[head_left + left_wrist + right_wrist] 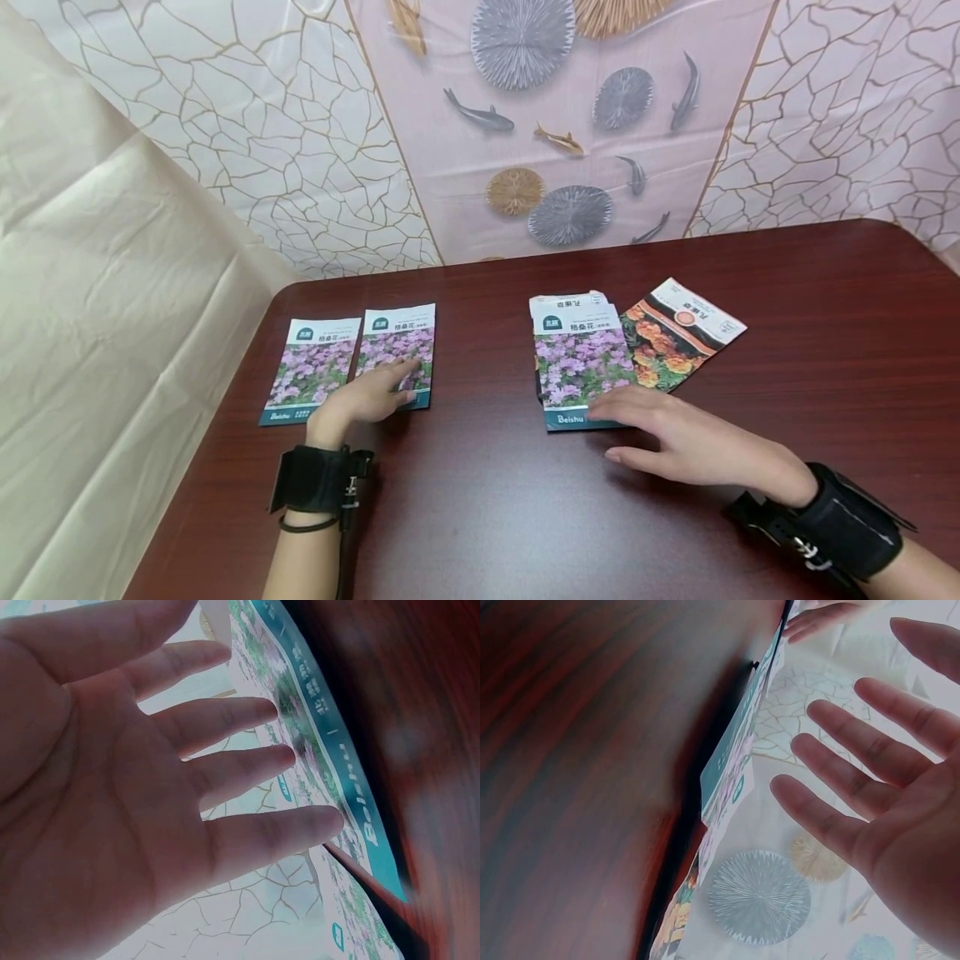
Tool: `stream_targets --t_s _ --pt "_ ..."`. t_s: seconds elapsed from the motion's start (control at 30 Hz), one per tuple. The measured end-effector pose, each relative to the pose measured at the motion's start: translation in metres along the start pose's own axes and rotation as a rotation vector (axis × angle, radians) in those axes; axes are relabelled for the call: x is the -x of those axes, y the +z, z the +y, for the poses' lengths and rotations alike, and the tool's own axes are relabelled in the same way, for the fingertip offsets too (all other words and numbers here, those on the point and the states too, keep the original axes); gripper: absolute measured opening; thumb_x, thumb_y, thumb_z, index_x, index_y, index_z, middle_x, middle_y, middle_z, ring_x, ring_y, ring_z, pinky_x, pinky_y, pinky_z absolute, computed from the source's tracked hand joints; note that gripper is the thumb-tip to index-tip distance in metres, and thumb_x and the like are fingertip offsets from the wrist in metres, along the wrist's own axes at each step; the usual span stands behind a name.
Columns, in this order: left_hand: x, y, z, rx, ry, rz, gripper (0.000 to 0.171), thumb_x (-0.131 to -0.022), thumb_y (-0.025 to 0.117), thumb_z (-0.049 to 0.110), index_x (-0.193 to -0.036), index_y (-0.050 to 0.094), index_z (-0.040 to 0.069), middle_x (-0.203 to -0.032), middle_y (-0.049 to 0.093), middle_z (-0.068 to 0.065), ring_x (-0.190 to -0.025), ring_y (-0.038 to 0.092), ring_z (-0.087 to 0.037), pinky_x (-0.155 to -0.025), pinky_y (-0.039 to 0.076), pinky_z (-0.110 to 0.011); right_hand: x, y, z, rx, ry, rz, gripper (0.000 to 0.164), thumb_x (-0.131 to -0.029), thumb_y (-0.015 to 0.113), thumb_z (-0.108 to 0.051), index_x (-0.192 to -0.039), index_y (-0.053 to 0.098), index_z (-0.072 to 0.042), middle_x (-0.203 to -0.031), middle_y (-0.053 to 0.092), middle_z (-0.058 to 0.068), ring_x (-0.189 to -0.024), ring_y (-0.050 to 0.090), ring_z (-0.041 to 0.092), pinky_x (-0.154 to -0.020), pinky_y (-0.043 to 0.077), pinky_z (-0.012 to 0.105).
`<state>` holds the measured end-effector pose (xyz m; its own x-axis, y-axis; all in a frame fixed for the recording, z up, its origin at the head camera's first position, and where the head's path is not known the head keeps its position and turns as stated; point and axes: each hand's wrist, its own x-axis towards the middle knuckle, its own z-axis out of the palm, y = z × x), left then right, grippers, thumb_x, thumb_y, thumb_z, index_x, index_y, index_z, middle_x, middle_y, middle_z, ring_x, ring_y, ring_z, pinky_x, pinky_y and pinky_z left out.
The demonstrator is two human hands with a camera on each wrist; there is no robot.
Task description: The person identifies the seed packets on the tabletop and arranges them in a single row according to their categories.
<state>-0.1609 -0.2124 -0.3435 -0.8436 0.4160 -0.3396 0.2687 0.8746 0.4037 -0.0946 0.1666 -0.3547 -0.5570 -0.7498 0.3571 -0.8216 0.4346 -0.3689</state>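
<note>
My left hand is over the lower part of a seed packet with pink flowers. In the left wrist view its fingers are straight and spread, with the fingertips at the packet's surface. A matching pink-flower packet lies just left of it. On the right, my right hand hovers by the lower right corner of another pink-flower packet. Its fingers are extended and hold nothing. This packet lies on top of a mostly hidden packet and beside an orange marigold packet set at a slant.
All the packets lie on a dark red-brown wooden table. Behind it hangs a patterned cloth with fish and round leaf shapes. A cream cloth borders the left side. Black straps wrap both wrists.
</note>
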Motion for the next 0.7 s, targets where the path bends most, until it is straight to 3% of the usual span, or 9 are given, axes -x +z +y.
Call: stream_targets --t_s 0.4,0.57,0.7 --pt "-0.002 0.001 0.018 0.014 0.023 0.093 0.059 -0.095 0.051 0.019 -0.145 0.022 0.003 -0.144 0.026 -0.022 -0.132 0.022 -0.037 -0.105 0.021 -0.052 0.000 -0.007 0.002 -0.024 0.063 0.028 0.034 -0.083 0.068 -0.017 -0.116 0.060 -0.011 -0.114 0.059 -0.002 -0.107 0.053 0.016 -0.084 0.047 0.038" --pt "-0.004 0.003 0.029 0.006 0.087 0.156 0.059 -0.094 0.052 0.021 -0.144 0.025 0.003 -0.143 0.030 -0.021 -0.131 0.026 -0.035 -0.105 0.023 -0.049 -0.001 -0.009 0.005 -0.010 0.097 0.065 0.036 -0.081 0.070 -0.012 -0.115 0.061 -0.008 -0.113 0.060 0.000 -0.105 0.054 0.016 -0.084 0.046 0.034" --pt "-0.008 0.008 0.041 -0.009 0.145 0.192 0.056 -0.094 0.052 0.022 -0.142 0.029 0.002 -0.142 0.033 -0.021 -0.131 0.028 -0.034 -0.105 0.023 -0.048 0.000 -0.012 0.008 -0.032 0.187 0.099 0.036 -0.081 0.068 -0.010 -0.116 0.060 -0.004 -0.113 0.061 0.004 -0.103 0.057 0.020 -0.080 0.047 0.037"
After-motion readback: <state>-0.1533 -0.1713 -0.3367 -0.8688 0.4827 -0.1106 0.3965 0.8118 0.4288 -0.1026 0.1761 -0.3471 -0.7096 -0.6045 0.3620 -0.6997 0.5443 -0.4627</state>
